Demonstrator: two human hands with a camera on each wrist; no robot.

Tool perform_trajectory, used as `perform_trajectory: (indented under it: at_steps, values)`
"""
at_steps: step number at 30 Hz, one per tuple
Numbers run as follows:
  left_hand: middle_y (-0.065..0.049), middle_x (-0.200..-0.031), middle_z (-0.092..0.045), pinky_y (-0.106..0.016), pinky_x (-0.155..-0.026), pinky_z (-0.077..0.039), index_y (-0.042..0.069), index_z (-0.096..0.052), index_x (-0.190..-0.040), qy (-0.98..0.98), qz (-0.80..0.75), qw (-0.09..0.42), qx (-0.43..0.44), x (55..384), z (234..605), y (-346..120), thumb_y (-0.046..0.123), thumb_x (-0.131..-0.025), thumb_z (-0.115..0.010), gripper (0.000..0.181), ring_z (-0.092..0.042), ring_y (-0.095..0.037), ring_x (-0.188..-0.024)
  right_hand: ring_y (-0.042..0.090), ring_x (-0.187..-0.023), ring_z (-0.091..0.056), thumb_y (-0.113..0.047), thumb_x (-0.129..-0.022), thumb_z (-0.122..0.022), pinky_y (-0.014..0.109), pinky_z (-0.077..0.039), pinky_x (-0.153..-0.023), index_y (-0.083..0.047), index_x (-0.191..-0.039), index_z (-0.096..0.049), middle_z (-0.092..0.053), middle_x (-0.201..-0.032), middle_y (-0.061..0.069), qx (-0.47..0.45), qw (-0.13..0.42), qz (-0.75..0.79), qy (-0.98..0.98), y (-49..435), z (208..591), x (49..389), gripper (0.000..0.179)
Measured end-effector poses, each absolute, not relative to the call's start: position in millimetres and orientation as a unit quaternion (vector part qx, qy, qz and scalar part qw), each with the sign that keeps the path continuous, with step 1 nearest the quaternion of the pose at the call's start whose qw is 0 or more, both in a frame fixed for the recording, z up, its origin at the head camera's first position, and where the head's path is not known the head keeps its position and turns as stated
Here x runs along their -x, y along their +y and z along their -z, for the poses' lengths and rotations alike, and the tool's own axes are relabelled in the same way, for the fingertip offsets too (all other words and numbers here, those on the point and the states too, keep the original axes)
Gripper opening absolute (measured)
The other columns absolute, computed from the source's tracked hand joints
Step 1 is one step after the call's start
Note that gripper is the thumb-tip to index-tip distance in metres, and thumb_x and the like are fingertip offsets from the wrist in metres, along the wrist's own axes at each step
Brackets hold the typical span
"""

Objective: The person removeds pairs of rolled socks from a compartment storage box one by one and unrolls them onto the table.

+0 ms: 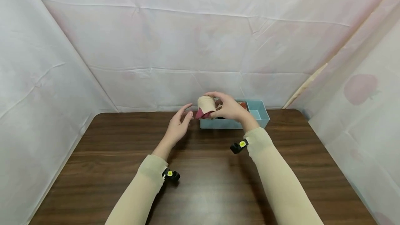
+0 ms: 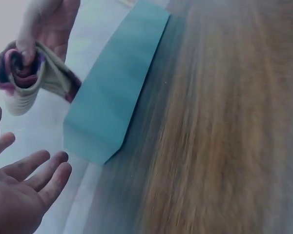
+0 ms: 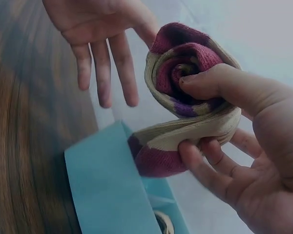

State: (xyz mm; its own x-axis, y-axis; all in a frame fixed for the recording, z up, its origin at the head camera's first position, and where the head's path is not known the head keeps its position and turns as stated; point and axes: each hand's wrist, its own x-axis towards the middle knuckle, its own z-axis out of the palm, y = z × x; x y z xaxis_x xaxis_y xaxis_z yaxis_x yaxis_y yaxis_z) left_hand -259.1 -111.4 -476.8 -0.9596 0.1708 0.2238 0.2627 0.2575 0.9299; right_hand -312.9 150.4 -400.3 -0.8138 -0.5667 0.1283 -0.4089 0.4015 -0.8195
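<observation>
Right fingers [image 3: 209, 173] bent around sock roll [image 3: 185, 108]

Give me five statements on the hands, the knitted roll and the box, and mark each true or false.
1. The right hand holds the knitted roll. True.
2. The left hand grips the knitted roll too. False: its fingers are extended and grip nothing.
3. The box is red. False: it is light blue.
4. The box stands on the table. True.
5. The knitted roll shows cream and maroon. True.
</observation>
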Motion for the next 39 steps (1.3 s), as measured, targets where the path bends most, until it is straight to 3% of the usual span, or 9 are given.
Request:
perform_trajectory:
  at_steps: [7,14,21,29,34,39]
  values:
    - [-0.015,-0.157,-0.06,-0.067,-0.098,-0.056,0.029,-0.041,-0.168,-0.778,0.606,0.018,0.166,242,470,-118,0.035,-0.118,-0.051,0.051,-0.066,-0.035,-0.131,0.032,-0.11,-0.061,-0.005,-0.085,-0.091,0.043,-0.058,-0.081,-0.019,-0.158,-0.057,-0.059,-0.149,0.004,0.361,0.077,0.48,0.796,139,396,297,0.081]
    - [-0.02,-0.157,-0.058,-0.07,-0.101,-0.053,0.024,-0.028,-0.173,-0.736,0.656,-0.02,0.166,224,474,-132,0.035,-0.12,-0.044,0.056,-0.067,-0.034,-0.125,0.033,-0.11,-0.055,-0.008,-0.085,-0.087,0.04,-0.059,-0.074,-0.014,-0.157,-0.055,-0.061,-0.139,0.009,0.393,0.112,0.545,0.732,129,405,278,0.079]
    - [-0.021,-0.134,-0.067,-0.066,-0.105,-0.052,0.014,-0.033,-0.171,-0.68,0.714,-0.066,0.153,208,474,-147,0.032,-0.12,-0.047,0.056,-0.072,-0.026,-0.11,0.032,-0.113,-0.053,-0.004,-0.087,-0.084,0.039,-0.056,-0.074,-0.015,-0.154,-0.056,-0.06,-0.137,0.008,0.401,0.132,0.578,0.698,114,423,258,0.074]
    - [-0.022,-0.126,-0.071,-0.051,-0.104,-0.057,0.011,-0.043,-0.16,-0.673,0.722,-0.083,0.136,187,474,-161,0.012,-0.114,-0.059,0.048,-0.076,-0.032,-0.105,0.027,-0.123,-0.056,-0.003,-0.089,-0.083,0.047,-0.054,-0.098,-0.014,-0.155,-0.056,-0.059,-0.148,0.004,0.433,0.107,0.555,0.703,100,446,251,0.072]
    - [-0.022,-0.124,-0.072,-0.055,-0.107,-0.055,0.01,-0.045,-0.157,-0.685,0.717,-0.09,0.097,176,477,-166,0.019,-0.114,-0.062,0.047,-0.075,-0.032,-0.106,0.026,-0.129,-0.055,-0.004,-0.092,-0.082,0.039,-0.054,-0.098,-0.013,-0.156,-0.056,-0.053,-0.154,0.007,0.435,0.095,0.532,0.72,95,456,245,0.07]
    - [-0.022,-0.122,-0.074,-0.05,-0.1,-0.061,0.008,-0.045,-0.157,-0.695,0.71,-0.099,0.056,164,479,-169,0.025,-0.111,-0.068,0.054,-0.076,-0.029,-0.106,0.027,-0.132,-0.054,0.0,-0.094,-0.08,0.036,-0.055,-0.098,-0.015,-0.158,-0.057,-0.047,-0.155,0.009,0.418,0.084,0.524,0.737,89,468,235,0.07]
